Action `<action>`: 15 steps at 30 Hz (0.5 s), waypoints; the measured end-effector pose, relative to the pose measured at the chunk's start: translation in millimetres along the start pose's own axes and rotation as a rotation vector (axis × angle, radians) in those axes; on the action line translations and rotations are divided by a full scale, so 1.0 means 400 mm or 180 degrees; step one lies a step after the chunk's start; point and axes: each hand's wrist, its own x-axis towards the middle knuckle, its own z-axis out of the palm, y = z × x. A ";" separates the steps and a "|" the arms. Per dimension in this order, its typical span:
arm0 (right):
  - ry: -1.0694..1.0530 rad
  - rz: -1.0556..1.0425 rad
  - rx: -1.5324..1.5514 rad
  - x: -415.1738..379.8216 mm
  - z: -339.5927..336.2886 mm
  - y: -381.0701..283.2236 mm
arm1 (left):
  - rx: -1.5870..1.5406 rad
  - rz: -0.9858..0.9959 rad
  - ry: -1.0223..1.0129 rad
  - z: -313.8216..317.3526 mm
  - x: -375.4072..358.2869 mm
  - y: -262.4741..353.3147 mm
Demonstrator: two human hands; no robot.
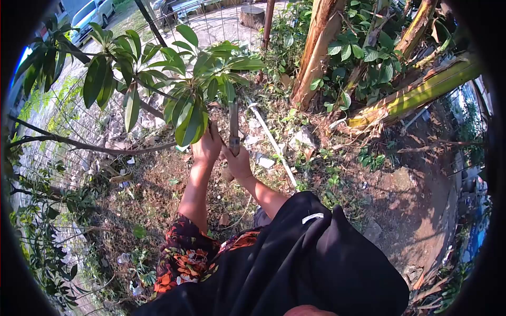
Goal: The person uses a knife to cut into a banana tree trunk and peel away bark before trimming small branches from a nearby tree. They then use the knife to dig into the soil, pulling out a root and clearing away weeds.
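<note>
My right hand [238, 163] is closed around the handle of a knife with a long, broad blade [234, 124]. The blade points up and away from me, its far end among leaves. The rounded handle end [227, 174] sticks out below my fist. Just left of it, my left hand [207, 145] is closed on a leafy branch [153, 109]; leaves partly cover the grip. Large glossy green leaves [190, 118] hang over and in front of my left hand. Both hands are close together.
A thin bare branch [105, 149] crosses at the left. A pale pole [274, 139] lies on the littered ground to the right. Thick banana-like stems [319, 52] stand at upper right, one leaning low [416, 95]. A wire fence [211, 23] and a car [89, 21] are behind.
</note>
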 end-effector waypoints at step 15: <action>0.0293 -0.0301 0.0844 0.449 -0.030 -0.320 | -0.2286 -0.0394 0.0011 0.210 0.420 0.166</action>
